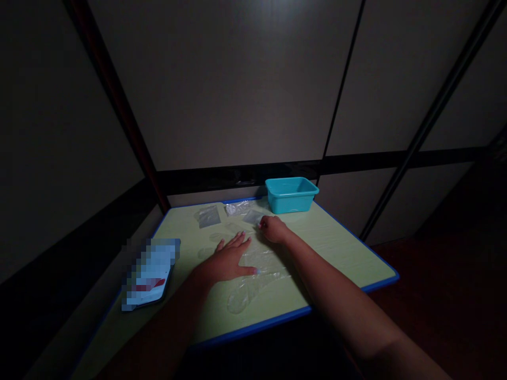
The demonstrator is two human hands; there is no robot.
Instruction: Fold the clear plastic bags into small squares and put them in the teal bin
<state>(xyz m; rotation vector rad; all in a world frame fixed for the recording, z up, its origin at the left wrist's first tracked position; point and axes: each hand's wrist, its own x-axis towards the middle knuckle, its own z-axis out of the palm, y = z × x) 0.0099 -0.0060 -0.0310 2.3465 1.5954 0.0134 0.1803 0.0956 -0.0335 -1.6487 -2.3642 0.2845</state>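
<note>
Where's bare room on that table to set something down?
Biggest: right side of the table, bordered by teal bin, right forearm and its right edge. Smaller: back left, between phone and leftmost grey piece. Crowded: middle, with clear film, left hand and right hand; crumpled plastic behind.

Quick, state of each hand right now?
Left hand: open, fingers spread, palm down over the clear plastic glove.
Right hand: closed, fingers curled; whether it pinches any plastic can't be told.

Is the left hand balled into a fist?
No, the left hand lies spread open, back upward, over the clear plastic glove.
</note>
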